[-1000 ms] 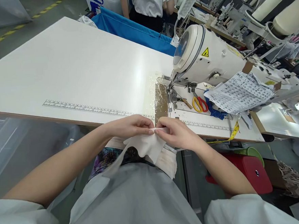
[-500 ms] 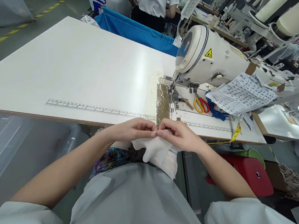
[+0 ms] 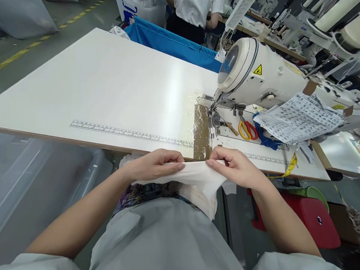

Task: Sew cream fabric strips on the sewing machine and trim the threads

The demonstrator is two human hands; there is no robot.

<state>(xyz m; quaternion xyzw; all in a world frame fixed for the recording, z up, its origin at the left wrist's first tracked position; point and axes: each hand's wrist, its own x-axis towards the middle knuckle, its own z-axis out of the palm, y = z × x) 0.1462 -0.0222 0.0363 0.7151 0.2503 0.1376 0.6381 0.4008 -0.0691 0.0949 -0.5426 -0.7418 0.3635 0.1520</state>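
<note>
My left hand [image 3: 155, 163] and my right hand [image 3: 234, 168] each pinch one end of a small white fabric piece [image 3: 198, 175], stretched between them just below the near edge of the white table [image 3: 103, 91]. The rest of the fabric hangs down over my lap. A cream sewing machine [image 3: 256, 78] stands just beyond my right hand, its needle area above a taped brown patch [image 3: 200, 131].
Yellow and red scissors [image 3: 247, 129] and a printed paper sheet [image 3: 299, 118] lie under the machine arm. A yellow tape measure [image 3: 290, 167] hangs off the table edge. A red stool [image 3: 308, 212] stands at right, a blue bin [image 3: 167, 39] and a person in white behind the table.
My hands have moved apart, pulling the fabric edge straight between them. The view has shifted slightly, so the table and machine sit lower and further right.
</note>
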